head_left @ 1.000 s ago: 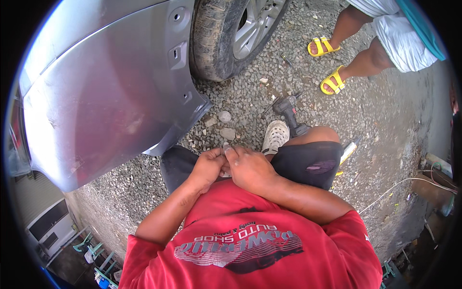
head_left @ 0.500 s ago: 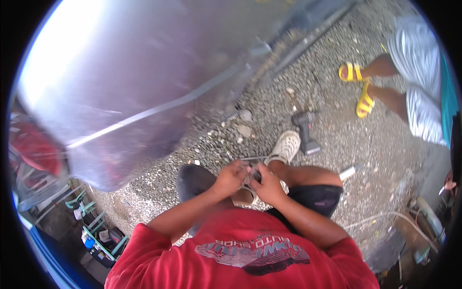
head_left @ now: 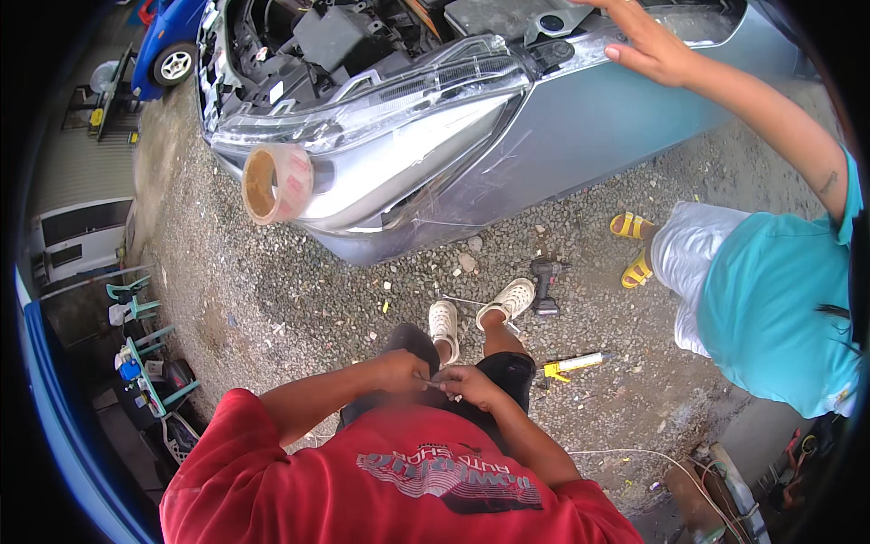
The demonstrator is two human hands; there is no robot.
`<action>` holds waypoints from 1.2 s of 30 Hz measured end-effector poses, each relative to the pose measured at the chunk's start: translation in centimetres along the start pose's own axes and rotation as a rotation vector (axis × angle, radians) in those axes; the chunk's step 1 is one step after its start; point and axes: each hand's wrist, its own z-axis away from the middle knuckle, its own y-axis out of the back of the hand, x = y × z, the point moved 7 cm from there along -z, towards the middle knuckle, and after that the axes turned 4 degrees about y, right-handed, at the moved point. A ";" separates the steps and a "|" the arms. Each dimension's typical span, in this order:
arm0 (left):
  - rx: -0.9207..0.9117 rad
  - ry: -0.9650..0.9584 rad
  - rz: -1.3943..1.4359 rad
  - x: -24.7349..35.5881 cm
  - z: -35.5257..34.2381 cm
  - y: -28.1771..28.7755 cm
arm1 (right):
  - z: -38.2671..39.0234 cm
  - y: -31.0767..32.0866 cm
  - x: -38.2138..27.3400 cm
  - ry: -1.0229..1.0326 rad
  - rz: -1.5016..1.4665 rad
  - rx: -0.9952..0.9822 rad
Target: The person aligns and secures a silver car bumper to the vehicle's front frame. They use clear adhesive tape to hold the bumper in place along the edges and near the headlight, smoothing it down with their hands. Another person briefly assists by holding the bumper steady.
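My left hand (head_left: 401,371) and my right hand (head_left: 469,386) meet low in front of my red shirt, above my dark shorts. Fingers of both are pinched around a small, thin greyish piece (head_left: 432,383); its kind is too small to make out. Ahead stands a silver car (head_left: 580,136) with its engine bay exposed and scuffs around the headlight (head_left: 426,154). A roll of clear tape (head_left: 292,181) hangs at the car's front corner, well away from my hands.
A cordless drill (head_left: 546,286) and a yellow caulking gun (head_left: 575,364) lie on the gravel. At right a person in a teal shirt (head_left: 770,308) reaches a hand (head_left: 657,54) over the fender. A cable (head_left: 652,452) runs along the ground; a light-green rack (head_left: 154,381) stands left.
The view has pulled back, bringing the engine bay, tape roll and caulking gun into sight. My hands have come closer to my body, still together. The co-worker's arm now shows over the car.
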 end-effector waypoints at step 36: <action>1.177 -0.141 0.169 7.1 8.5 17.5 | -2.1 3.8 -28.7 0.761 0.474 1.231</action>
